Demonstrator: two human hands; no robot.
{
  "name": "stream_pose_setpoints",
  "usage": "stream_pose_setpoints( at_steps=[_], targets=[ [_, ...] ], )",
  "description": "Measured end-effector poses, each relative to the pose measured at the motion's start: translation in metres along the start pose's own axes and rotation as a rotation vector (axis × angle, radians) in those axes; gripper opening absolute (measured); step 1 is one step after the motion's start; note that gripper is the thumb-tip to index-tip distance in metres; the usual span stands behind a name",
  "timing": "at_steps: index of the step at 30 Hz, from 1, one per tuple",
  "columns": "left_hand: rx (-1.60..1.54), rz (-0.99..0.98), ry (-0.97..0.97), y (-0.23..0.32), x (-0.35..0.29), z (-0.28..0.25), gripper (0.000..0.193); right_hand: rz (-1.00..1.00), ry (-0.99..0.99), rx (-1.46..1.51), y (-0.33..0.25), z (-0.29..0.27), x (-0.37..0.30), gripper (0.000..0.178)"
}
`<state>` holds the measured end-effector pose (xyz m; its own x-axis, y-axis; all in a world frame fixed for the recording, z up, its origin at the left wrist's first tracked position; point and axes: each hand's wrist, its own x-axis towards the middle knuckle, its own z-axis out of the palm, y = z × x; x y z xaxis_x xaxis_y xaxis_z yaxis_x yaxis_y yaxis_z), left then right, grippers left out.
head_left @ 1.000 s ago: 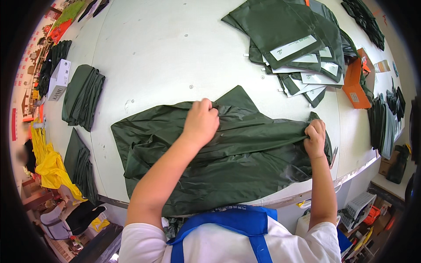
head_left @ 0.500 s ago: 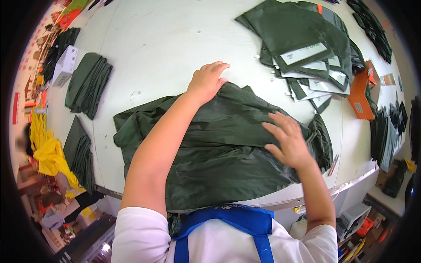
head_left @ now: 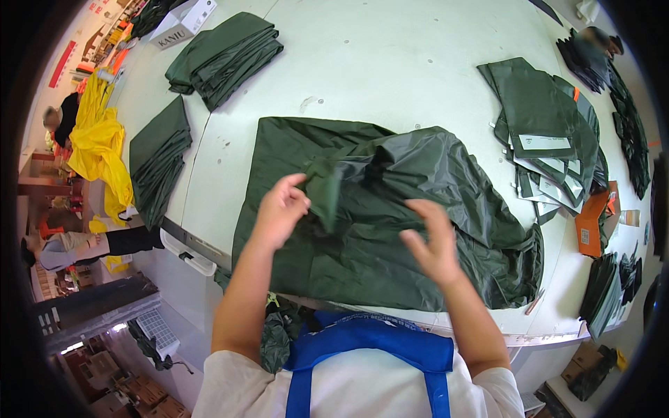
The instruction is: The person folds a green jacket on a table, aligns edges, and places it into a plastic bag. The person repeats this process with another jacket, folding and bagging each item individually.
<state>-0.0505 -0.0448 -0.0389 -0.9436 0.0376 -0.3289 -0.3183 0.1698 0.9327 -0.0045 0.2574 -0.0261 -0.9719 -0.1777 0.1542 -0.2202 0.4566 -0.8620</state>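
Observation:
A large piece of dark green waterproof fabric, thin and slightly shiny, lies across the table before me. Its left part is spread fairly flat, while the middle and right are bunched and creased. My left hand is over the left-middle, fingers curled at a small raised flap of the fabric, which is blurred. My right hand hovers over the right-middle with thumb and fingers apart, smeared a little by motion, and nothing shows in it.
Folded dark green stacks lie at the far left, near a white box. Packaged green items pile up at the right, beside an orange box. A small tool rests by the right front edge. Other people are at left and far right.
My left hand has come back from the fabric's far edge toward me. The fabric's left part now lies flatter and squarer. The whole view has shifted, with table items appearing farther right.

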Motion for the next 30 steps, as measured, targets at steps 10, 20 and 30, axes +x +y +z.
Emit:
stream_pose_setpoints(
  at_steps=[10, 20, 30],
  targets=[
    [0.009, 0.45, -0.15, 0.029, -0.121, 0.044, 0.047, 0.458, -0.061, 1.075, -0.038, 0.033, -0.019, 0.02],
    [-0.33, 0.238, -0.536, 0.054, -0.118, 0.085, 0.017, 0.478, 0.157, 1.5, -0.03, -0.006, -0.089, 0.019],
    [-0.34, 0.088, -0.602, 0.09, -0.154, 0.133, 0.01, 0.335, 0.844, 0.062, 0.071, -0.141, -0.173, 0.036]
  ],
)
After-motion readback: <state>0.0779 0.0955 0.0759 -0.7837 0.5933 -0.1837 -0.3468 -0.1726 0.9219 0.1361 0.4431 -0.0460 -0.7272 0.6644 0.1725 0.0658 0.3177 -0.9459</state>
